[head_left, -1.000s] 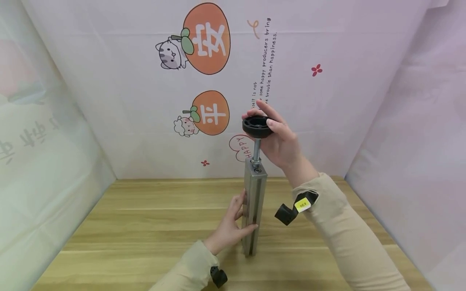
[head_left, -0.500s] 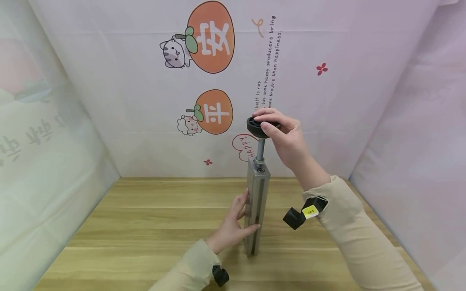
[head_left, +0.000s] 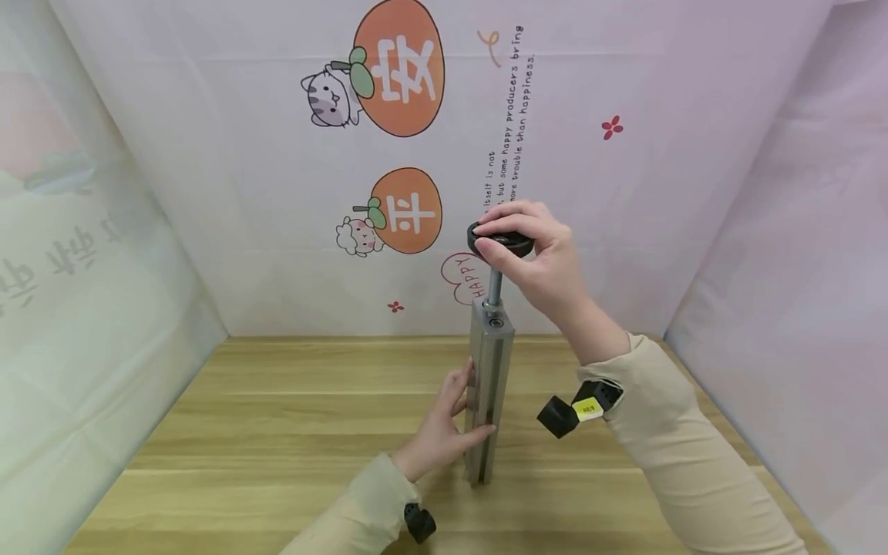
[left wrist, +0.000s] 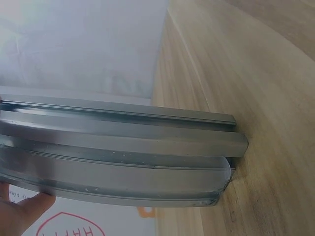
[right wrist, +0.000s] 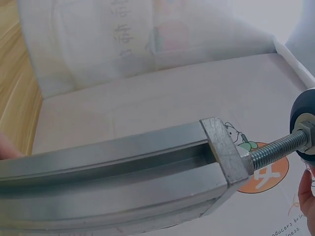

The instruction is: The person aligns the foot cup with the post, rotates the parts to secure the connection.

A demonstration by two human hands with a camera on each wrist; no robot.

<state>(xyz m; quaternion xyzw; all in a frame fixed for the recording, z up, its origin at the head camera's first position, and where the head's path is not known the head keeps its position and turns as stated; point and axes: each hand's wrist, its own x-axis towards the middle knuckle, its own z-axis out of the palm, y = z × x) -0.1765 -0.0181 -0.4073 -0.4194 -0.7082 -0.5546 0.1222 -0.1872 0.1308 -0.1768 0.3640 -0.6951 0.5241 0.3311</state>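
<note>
An aluminium profile (head_left: 489, 393) stands upright on the wooden table, slotted along its sides. My left hand (head_left: 438, 438) grips its lower part, thumb on one face and fingers behind. From the end plate (right wrist: 225, 151) on its top rises a threaded rod (right wrist: 278, 151) with a nut. A round black levelling foot (head_left: 516, 243) caps the rod. My right hand (head_left: 544, 258) grips this foot, thumb at the near rim and fingers over the top. In the left wrist view the profile's lower end (left wrist: 231, 147) meets the tabletop.
The wooden table (head_left: 277, 432) runs to a white printed cloth backdrop (head_left: 291, 193) at the rear. Cloth walls (head_left: 777, 231) close in the sides. A black wrist camera (head_left: 558, 416) hangs under the right sleeve, another camera (head_left: 419, 524) under the left.
The right hand's fingers, spread around the black foot a second ago, have come over its top and drawn together on it. The left hand and the profile hold their place.
</note>
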